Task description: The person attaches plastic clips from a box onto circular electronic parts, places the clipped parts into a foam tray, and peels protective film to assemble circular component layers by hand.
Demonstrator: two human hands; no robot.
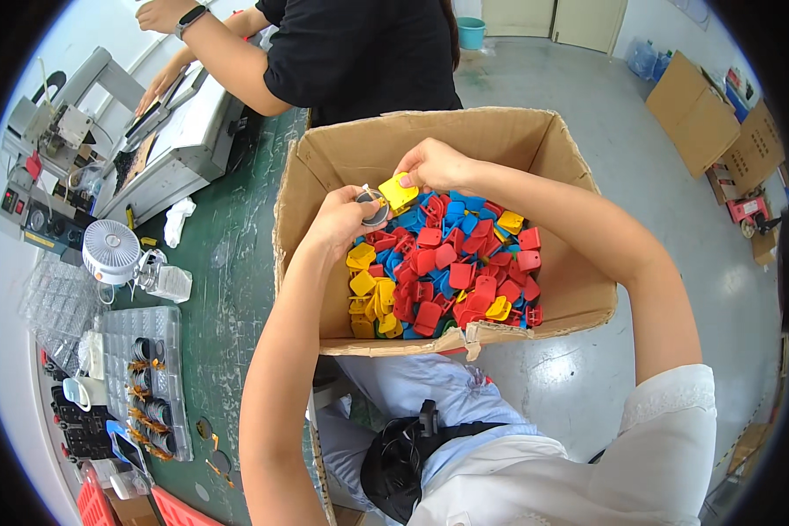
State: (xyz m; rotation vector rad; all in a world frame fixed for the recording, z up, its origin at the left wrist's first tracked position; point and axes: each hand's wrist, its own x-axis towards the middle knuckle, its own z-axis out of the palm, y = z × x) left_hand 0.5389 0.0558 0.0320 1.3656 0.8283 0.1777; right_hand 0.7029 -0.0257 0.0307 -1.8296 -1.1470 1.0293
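left hand (pixel 339 222) gripping disc (pixel 374 210), right hand (pixel 436 167) pinching yellow tag (pixel 397 192)

We are in a workshop: we see a long, scuffed dark-green worktop (pixel 223 298), a grey control box (pixel 39 209) with dials and switches, a clear plastic compartment tray (pixel 164 323) of round grey parts (pixel 158 410), a brown cardboard box (pixel 447 131) full of red, blue and yellow plastic pieces (pixel 462 276), and a smooth grey floor (pixel 579 110) edged with brown cardboard cartons (pixel 693 118).

The left forearm (pixel 276 377) extends upward while the bent right arm (pixel 579 219) angles inward, left hand (pixel 346 215) and right hand (pixel 433 166) near each other, both pinching.
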